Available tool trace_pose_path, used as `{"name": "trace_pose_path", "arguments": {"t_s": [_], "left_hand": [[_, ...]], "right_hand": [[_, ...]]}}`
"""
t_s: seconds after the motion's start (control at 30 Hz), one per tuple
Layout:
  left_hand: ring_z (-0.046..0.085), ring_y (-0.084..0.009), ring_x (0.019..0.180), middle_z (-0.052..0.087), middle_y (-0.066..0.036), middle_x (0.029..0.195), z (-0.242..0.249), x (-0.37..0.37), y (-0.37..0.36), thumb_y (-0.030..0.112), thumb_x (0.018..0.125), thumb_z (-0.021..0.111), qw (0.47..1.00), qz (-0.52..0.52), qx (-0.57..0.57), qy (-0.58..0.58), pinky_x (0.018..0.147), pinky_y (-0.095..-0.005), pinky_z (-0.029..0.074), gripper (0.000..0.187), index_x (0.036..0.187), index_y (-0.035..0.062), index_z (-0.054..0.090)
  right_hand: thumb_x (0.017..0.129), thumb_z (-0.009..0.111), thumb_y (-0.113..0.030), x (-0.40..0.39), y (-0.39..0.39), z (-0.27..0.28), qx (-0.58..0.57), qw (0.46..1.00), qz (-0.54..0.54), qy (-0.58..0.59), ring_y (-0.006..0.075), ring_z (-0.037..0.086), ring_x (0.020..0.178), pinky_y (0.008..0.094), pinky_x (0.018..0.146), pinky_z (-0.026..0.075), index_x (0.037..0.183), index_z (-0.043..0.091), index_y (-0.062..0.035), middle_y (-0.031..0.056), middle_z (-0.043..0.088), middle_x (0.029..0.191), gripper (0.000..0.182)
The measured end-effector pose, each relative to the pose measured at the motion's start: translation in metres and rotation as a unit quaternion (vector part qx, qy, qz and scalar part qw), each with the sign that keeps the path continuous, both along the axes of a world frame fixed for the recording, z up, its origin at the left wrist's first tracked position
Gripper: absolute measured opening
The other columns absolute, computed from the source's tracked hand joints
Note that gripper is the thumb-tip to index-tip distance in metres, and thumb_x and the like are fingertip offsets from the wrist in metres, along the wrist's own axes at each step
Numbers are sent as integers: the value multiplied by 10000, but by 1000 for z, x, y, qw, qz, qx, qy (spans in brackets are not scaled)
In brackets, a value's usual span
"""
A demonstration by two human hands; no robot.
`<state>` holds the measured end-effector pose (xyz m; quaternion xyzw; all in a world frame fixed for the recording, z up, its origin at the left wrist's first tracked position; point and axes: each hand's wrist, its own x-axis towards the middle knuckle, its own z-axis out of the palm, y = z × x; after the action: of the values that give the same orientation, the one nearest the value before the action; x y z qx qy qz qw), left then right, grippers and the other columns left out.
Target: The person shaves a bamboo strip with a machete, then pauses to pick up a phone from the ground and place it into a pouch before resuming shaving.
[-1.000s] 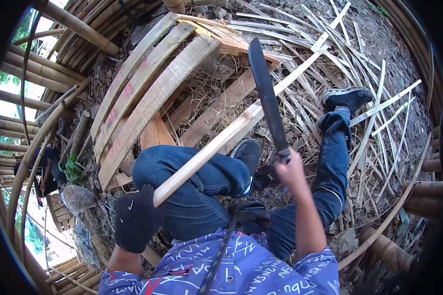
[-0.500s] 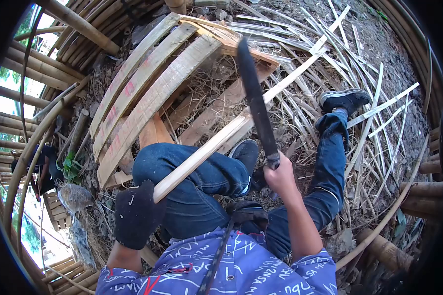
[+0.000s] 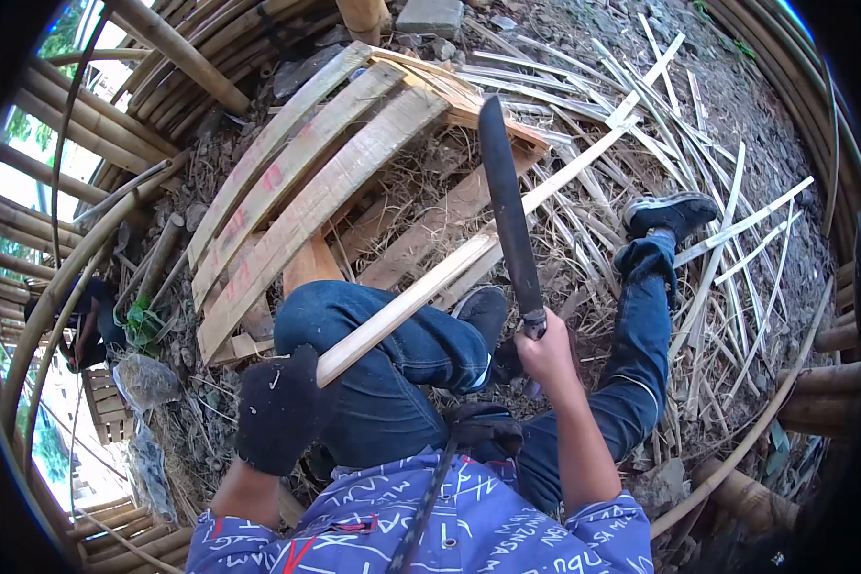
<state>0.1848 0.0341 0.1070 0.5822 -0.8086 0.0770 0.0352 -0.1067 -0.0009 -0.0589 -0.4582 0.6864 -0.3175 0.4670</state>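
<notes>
My left hand (image 3: 279, 411), in a black glove, is closed around the near end of a long pale bamboo strip (image 3: 402, 314). The strip runs over my bent knee and away to the upper right. My bare right hand (image 3: 547, 352) grips the handle of a machete (image 3: 513, 206), its dark blade pointing up and away from me. In this view the blade crosses over the strip near its middle. Beyond my knee lies a wooden pallet (image 3: 340, 182) of curved-looking slats, partly behind the strip.
Many split strips (image 3: 727, 239) litter the ground at the right and far side, around my outstretched shoe (image 3: 673, 212). Bamboo poles (image 3: 177, 57) form a fence on the left, with another person (image 3: 96, 320) beyond it. A grey block (image 3: 429, 16) lies at the back.
The view has shifted slightly, so the pallet and my left hand sit further right. The machete blade appears a little steeper against the strip. Both hands keep their hold.
</notes>
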Motion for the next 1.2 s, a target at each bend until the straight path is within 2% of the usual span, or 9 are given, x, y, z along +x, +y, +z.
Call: {"name": "trace_pose_path", "arguments": {"t_s": [0.17,0.27,0.33,0.5,0.57,0.77,0.87,1.0,1.2], "left_hand": [[591,-307,557,566,-95,608,-2,2,4,233,742,735,997,-29,-64,-35,527,-437,441,256,842,79,556],[596,-319,712,591,-111,790,-14,7,11,199,694,748,1000,11,-23,14,647,-445,466,378,1017,59,607],[596,-316,698,595,-110,772,-19,6,9,195,695,744,998,5,-46,35,636,-440,467,389,1030,57,603],[596,-307,616,598,-102,702,-13,12,19,176,690,743,992,-23,-96,77,591,-434,467,405,1043,55,588],[592,-305,577,601,-97,694,-23,20,20,164,677,747,985,-48,-99,136,553,-439,460,436,1066,57,582],[650,-316,662,628,-144,721,-13,22,33,158,688,745,984,14,-83,159,579,-423,504,332,981,58,623],[632,-279,637,630,-113,772,-6,31,25,154,704,768,978,3,-69,199,549,-386,484,417,1057,57,569],[654,-322,598,655,-136,696,-1,29,21,210,706,781,969,25,-104,223,537,-397,514,240,859,71,658],[665,-310,613,665,-131,711,-12,29,19,225,682,810,981,45,-32,186,539,-394,517,297,867,53,653]], "right_hand": [[681,557,-71,11,12,-9,-26,999,-35,-24,237,516,584,362,605,452,803,553,16,125,533,618,149],[679,560,-65,13,17,0,-23,999,-25,-26,220,523,596,355,616,453,823,559,17,111,538,625,166],[678,564,-60,7,12,1,-31,999,-13,-24,210,524,604,351,624,452,842,562,15,99,547,633,181],[733,607,44,-8,18,18,56,993,-16,-103,133,487,395,298,341,392,836,492,-17,33,497,594,166],[726,614,50,-10,23,14,64,993,-6,-104,137,491,400,296,352,404,821,465,-19,22,476,567,190],[734,636,34,2,35,13,58,992,-6,-109,134,493,402,292,357,411,816,450,-32,13,469,547,214],[736,629,39,4,35,15,46,992,-9,-119,145,508,399,297,357,414,825,459,-27,25,485,548,203],[740,621,34,5,27,23,41,996,15,-79,149,507,397,299,359,416,816,472,-17,37,500,553,175],[737,600,30,9,26,29,65,993,-12,-96,140,497,395,298,359,415,801,472,-3,47,501,548,146]]}}
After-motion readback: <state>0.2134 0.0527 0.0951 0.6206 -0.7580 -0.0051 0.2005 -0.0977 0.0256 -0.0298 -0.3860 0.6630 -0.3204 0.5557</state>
